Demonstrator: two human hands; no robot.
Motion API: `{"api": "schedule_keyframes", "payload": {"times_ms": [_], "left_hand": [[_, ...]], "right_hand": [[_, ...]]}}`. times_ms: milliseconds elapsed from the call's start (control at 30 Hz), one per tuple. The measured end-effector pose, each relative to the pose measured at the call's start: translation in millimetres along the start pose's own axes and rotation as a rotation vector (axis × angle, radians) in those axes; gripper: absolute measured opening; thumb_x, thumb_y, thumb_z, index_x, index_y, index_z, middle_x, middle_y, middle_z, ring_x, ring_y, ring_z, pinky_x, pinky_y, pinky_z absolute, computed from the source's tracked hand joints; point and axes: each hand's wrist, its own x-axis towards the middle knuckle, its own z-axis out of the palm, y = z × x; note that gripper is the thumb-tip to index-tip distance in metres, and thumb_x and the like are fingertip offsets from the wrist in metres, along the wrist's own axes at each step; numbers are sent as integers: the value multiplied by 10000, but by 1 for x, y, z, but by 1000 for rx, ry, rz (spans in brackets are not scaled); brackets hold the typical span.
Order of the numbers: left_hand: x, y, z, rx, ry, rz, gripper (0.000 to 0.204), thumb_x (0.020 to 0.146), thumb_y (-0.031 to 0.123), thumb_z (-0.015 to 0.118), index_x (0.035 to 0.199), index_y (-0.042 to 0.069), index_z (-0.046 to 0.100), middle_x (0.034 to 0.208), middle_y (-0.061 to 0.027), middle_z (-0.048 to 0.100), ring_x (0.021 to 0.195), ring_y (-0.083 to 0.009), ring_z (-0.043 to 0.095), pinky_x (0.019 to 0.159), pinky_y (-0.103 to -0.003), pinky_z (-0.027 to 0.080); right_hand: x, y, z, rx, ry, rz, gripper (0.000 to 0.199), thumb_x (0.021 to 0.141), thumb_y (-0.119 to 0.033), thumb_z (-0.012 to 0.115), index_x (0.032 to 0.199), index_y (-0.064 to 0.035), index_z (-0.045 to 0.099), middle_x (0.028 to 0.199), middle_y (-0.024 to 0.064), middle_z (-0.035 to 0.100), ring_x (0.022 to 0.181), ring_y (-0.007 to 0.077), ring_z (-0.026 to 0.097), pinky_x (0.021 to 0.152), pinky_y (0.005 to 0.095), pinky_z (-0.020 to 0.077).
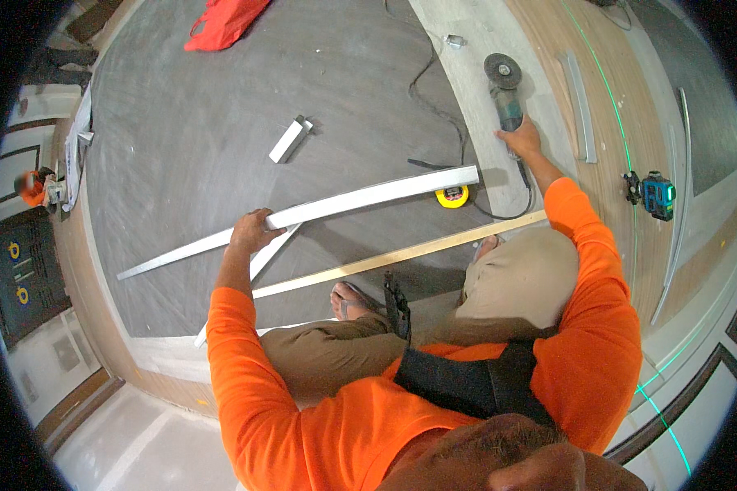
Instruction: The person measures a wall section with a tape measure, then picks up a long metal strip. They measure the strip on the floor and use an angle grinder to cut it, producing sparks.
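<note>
Orange sleeves frame a downward view of a person crouched on a grey floor (188, 147). The left hand (252, 231) curls closed over a long white metal channel (319, 209) lying slantwise across the floor. The right hand (522, 137) wraps shut around the body of an angle grinder (505, 92) resting on a pale strip of floor. A yellow tape measure (453, 195) sits just beside the channel's far end. A long wooden strip (401, 254) lies nearer the knees. A short white offcut (290, 139) lies apart, a red bag (223, 21) at the top edge, and a blue laser level (657, 195) shines green at right.
</note>
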Motion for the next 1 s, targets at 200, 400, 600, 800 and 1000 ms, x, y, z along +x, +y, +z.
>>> {"api": "schedule_keyframes", "payload": {"times_ms": [200, 400, 600, 800, 1000], "left_hand": [[-4, 17, -10, -15, -10, -1, 580, 759, 443, 814, 1195, 83, 682, 1147, -153, 698, 1068, -329, 663, 953, -433, 520], [-2, 13, 0, -36, -112, 22, 624, 727, 432, 841, 1237, 112, 678, 1168, -146, 698, 1105, -340, 651, 974, -433, 513], [-2, 1, 28, 0, -65, 33, 631, 726, 418, 848, 1251, 114, 674, 1190, -143, 690, 1122, -337, 645, 977, -429, 513], [8, 15, 10, -33, -37, 61, 634, 731, 444, 846, 1244, 111, 677, 1208, -128, 682, 1126, -330, 645, 969, -432, 517], [6, 31, -11, -13, 54, 62, 670, 774, 515, 805, 1257, 81, 641, 1196, -147, 666, 1114, -311, 641, 974, -439, 524]], "right_hand": [[5, -2, -5, -43, -44, 42, 833, 659, -351, 827, 1321, 35, 502, 1223, 260, 632, 1153, 392, 622, 990, 451, 492], [16, -2, -22, -137, 28, -150, 760, 671, -342, 824, 1285, -2, 531, 1213, 236, 625, 1154, 402, 601, 977, 473, 490], [49, -53, -43, -134, 152, -284, 752, 686, -327, 837, 1301, -27, 526, 1235, 216, 604, 1168, 391, 587, 978, 481, 482], [75, -81, -44, -96, 114, -214, 766, 681, -392, 834, 1291, -30, 545, 1226, 214, 617, 1154, 386, 604, 970, 477, 489], [68, -44, -26, 44, 53, -122, 750, 662, -370, 843, 1225, 54, 589, 1145, 266, 670, 1071, 397, 659, 930, 459, 509]]}}
